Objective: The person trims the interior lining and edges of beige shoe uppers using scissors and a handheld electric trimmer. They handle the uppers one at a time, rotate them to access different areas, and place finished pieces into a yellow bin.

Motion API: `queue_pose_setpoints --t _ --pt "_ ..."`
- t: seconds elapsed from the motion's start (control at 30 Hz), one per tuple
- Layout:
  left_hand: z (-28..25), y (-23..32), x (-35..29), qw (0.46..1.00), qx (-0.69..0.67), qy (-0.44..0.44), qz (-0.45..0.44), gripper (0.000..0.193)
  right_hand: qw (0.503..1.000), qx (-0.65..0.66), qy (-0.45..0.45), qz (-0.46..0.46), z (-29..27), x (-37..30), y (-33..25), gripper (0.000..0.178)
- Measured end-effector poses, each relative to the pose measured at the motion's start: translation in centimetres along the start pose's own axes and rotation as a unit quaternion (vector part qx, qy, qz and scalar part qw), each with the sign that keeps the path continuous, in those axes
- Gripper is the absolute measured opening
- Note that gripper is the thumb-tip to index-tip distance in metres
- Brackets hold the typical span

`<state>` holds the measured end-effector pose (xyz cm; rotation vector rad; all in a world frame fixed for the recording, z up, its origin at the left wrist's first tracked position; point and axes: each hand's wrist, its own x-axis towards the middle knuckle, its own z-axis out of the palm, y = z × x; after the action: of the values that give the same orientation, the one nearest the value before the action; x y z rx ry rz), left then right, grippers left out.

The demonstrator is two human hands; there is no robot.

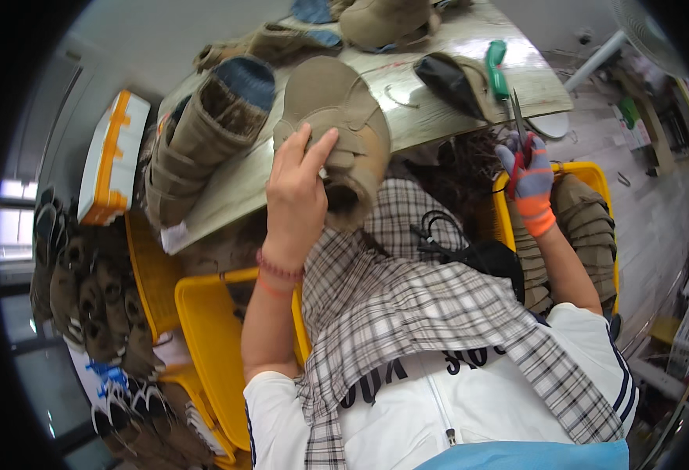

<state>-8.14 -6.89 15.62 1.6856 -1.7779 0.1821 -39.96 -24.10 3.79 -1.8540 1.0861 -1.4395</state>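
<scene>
A tan boot (321, 86) lies on the table with its toe pointing away from me and its opening toward my lap. My bare left hand (297, 184) grips its side, with two fingers laid over the straps; the thumb is hidden. Off to the right, my right hand (526, 176) wears a grey and orange glove. It is closed on scissors (519, 129) with red handles, their blades pointing up and away from the boot. Another tall boot with a blue lining (207, 137) leans at the left of the table.
The pale tabletop (407, 129) also bears a green-handled tool (497, 66), a black and tan piece (455, 84) and more boots (383, 22). Yellow crates stand at my left (211, 345) and right (607, 235), the right one filled with boots. A fan (650, 31) stands at far right.
</scene>
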Motion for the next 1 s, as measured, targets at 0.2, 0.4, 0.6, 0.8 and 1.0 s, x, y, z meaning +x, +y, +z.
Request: queue_pose_setpoints --t 0.2,0.4,0.6,0.8,1.0 --pt "9.6 -9.7 4.2 0.990 0.135 0.016 -0.032 0.046 0.981 -0.168 0.009 -0.093 4.7 5.3 -4.1 0.062" --pt "7.0 -5.4 4.3 0.992 0.077 0.089 0.044 0.037 0.953 -0.263 0.064 -0.138 3.9 8.6 -2.0 0.027" --pt "5.0 -5.0 -5.1 0.956 -0.223 0.037 -0.186 0.025 0.999 0.035 -0.015 0.000 0.2 11.7 -5.0 0.018" --pt "2.0 -2.1 -11.8 0.596 -0.662 0.008 -0.455 0.049 0.924 0.329 -0.102 0.169 5.0 4.1 -10.4 0.018" --pt "-0.9 2.1 -17.7 0.572 -0.635 0.116 -0.506 0.080 0.931 0.082 -0.354 -0.040 8.8 -6.3 -9.6 0.044"
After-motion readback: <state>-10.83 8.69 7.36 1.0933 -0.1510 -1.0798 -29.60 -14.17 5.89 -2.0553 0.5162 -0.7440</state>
